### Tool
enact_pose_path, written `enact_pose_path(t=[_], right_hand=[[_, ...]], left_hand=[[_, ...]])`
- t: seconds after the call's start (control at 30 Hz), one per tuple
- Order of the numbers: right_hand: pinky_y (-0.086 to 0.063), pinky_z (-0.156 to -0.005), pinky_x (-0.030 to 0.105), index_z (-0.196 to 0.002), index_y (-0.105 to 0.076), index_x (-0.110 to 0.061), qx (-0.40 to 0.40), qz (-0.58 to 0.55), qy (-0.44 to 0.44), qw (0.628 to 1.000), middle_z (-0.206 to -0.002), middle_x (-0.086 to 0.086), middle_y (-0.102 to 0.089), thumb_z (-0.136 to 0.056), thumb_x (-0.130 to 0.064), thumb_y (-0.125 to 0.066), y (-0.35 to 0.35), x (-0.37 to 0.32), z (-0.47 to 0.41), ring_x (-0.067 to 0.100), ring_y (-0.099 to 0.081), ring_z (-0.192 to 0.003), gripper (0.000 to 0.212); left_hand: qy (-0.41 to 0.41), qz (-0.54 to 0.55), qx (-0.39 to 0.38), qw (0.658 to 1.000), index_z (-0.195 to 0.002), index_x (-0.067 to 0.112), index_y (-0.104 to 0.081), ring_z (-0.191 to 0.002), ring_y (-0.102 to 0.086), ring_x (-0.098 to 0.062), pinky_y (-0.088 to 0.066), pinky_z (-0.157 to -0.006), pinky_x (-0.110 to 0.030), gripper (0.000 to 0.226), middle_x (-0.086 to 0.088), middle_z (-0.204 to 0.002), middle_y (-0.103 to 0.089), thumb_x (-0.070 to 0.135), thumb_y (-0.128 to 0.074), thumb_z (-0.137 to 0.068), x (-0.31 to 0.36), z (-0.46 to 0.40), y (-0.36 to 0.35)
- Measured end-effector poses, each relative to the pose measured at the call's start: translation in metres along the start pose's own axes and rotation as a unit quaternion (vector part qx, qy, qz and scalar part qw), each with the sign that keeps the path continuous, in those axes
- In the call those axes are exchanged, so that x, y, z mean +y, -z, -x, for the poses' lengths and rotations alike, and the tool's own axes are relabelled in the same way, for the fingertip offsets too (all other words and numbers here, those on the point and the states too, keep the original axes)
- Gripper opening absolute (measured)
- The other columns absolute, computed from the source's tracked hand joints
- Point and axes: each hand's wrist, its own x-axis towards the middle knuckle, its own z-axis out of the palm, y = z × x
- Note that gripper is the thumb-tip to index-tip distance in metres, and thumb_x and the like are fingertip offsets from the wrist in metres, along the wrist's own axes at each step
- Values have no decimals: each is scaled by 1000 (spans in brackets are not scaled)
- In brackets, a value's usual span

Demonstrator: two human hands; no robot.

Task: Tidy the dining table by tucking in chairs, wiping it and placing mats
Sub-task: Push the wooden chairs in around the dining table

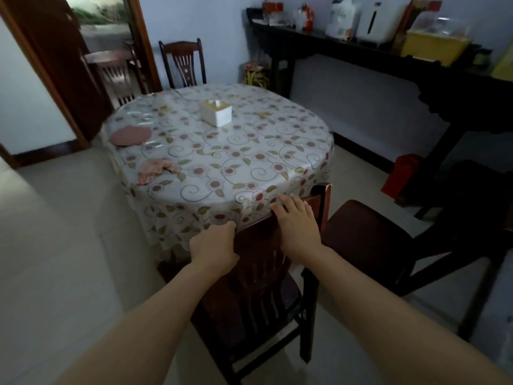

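A round dining table (211, 151) wears a flowered plastic cloth. A dark wooden chair (261, 295) stands at its near edge, its back touching the hanging cloth. My left hand (213, 247) grips the left end of the chair's top rail. My right hand (298, 225) lies over the right part of the rail, fingers spread toward the table edge. A crumpled pink cloth (156, 169) and a stack of round pink mats (130, 135) lie on the table's left side. A white tissue box (216, 112) sits near the middle.
A second chair (369, 240) stands pulled out at the right. Another chair (183, 63) sits at the far side and one (112, 73) by the open doorway. A dark sideboard (361, 51) with appliances runs along the right wall. A red box (399, 176) is on the floor.
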Motion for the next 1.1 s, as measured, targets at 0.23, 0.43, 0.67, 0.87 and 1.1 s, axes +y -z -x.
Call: enact_pose_path(t=[0.23,0.43,0.67,0.87,1.1], right_hand=[[-33,-96,31,-110,-49,-16,-41,62,157,985,-110,1,-56,-71,-26,-77,11,5,-89,21,-50,-108,50],[-33,-73,32,-121,-45,-17,-94,91,244,961,-110,3,-59,-68,-40,-81,21,1,-170,24,-57,-104,68],[-36,-66,31,-123,-45,-23,-99,53,293,949,-107,1,-61,-68,-42,-80,26,20,-235,24,-59,-98,67],[-33,-65,31,-121,-45,-23,-87,63,311,944,-107,-1,-58,-74,-41,-75,7,28,-264,24,-58,-98,58],[-28,-66,29,-102,-49,-21,-49,51,303,950,-91,-4,-51,-83,-23,-63,-48,41,-280,20,-55,-88,24]], left_hand=[[46,0,-27,999,-106,23,-55,-101,-59,-22,-41,-68,-31,47,0,-107,-61,35,-79,-67,-19,-56,15],[103,33,-6,994,-104,24,-57,-98,-59,-18,-49,-73,-32,50,2,-105,-63,36,-81,-62,-43,-105,26],[129,35,4,991,-101,21,-52,-95,-58,-19,-47,-73,-32,48,1,-104,-61,33,-80,-64,-40,-162,38],[145,11,36,989,-96,20,-49,-91,-60,-22,-48,-71,-32,44,0,-99,-63,34,-76,-66,-42,-196,20],[125,-24,98,987,-97,21,-49,-89,-58,-17,-44,-73,-30,37,3,-99,-62,34,-73,-72,-42,-221,-29]])
